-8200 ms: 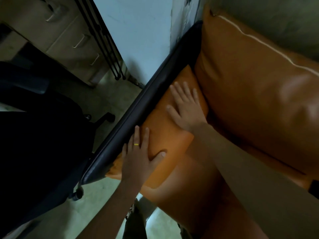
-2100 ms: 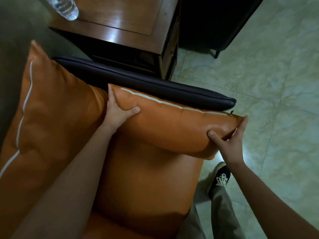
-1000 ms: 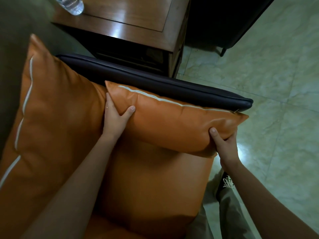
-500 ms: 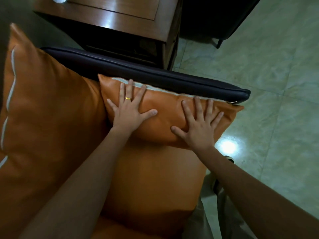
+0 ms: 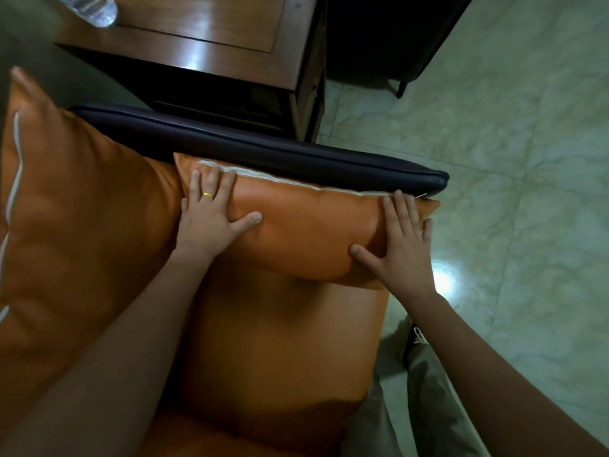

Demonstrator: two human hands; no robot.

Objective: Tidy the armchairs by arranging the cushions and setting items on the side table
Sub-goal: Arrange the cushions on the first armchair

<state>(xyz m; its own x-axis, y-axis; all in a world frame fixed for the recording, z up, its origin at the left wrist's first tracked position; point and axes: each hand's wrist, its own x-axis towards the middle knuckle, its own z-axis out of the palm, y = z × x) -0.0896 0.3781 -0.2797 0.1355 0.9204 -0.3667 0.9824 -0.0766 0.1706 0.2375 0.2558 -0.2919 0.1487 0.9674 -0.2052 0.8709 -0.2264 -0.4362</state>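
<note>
Fingers (image 5: 211, 183) spread flat, both hands press side cushion (image 5: 306, 232) against armrest (image 5: 263, 150); cushion-arranging step; next, likely release.

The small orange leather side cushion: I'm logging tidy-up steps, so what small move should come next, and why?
Probably lift both palms away. The left hand and right hand lie flat on the small orange leather side cushion, which sits snug along the dark padded armrest, its back end against the large orange back cushion. Nothing looks left to push.
</note>
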